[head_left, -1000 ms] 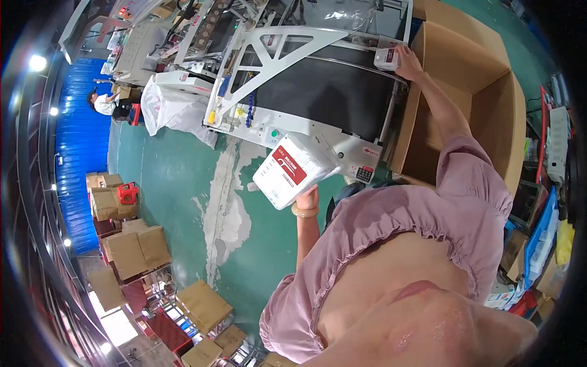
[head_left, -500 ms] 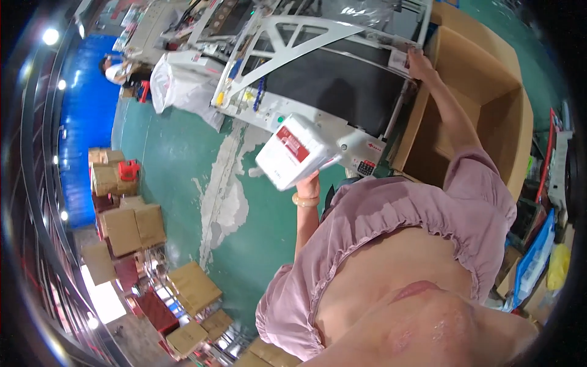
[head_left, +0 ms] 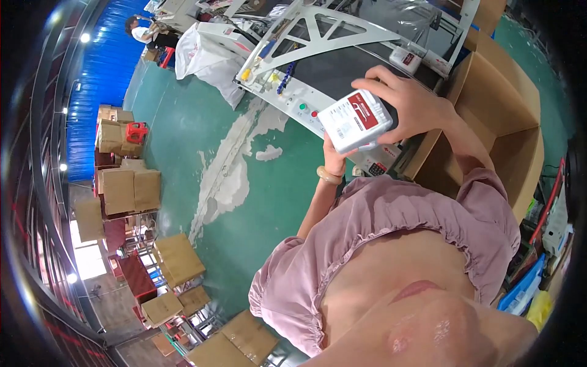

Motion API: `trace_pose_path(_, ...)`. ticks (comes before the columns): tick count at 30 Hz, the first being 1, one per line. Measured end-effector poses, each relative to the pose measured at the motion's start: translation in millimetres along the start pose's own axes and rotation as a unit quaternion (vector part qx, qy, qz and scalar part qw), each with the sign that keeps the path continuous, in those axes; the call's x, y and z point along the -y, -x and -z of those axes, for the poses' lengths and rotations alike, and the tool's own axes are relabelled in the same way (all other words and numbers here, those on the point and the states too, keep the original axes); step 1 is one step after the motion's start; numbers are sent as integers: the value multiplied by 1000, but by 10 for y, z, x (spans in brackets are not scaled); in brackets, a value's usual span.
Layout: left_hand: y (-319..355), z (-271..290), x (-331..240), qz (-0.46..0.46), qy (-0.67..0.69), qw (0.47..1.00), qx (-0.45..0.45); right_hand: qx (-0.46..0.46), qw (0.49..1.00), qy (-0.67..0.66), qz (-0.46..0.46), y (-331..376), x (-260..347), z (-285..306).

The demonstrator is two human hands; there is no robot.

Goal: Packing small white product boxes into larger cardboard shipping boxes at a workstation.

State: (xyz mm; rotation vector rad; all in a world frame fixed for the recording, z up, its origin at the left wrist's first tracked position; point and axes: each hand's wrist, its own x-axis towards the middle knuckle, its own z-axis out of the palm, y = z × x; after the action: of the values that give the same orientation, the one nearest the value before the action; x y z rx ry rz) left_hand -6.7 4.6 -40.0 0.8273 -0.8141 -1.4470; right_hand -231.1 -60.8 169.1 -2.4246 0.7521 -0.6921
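A white plastic-looking package [head_left: 343, 125] with a red label is held up in front of my waist. It looks thick; whether it is one pack or a stack, I cannot tell. My left hand [head_left: 333, 160] supports it from below, its fingers mostly hidden behind it. My right hand [head_left: 413, 104] curves around its far right side, fingers over the upper edge and thumb near the lower right corner. Another white package [head_left: 405, 60] with a red label lies at the right end of the machine's black belt [head_left: 342, 67].
The machine's white frame [head_left: 318, 37] and button panel [head_left: 299, 109] stand ahead. At my right is an open cardboard box [head_left: 489, 92]. A white sack [head_left: 205, 55] lies far left, near a seated person [head_left: 143, 32]. Several cartons [head_left: 177, 260] stand across the green floor [head_left: 244, 214].
My right hand has left the machine's right end and come to the package in my left hand. The package has moved right in view. A white package now shows on the machine's end.
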Motion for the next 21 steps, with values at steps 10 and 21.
trace_pose_path(10, 155, 166, -23, 22, 24, 999, -23, -198, 969, 137, -47, 67, -891, 280)
trace_pose_path(21, 248, 274, -129, 6, 15, 999, -50, -79, 802, 212, -552, 1061, -2733, -89)
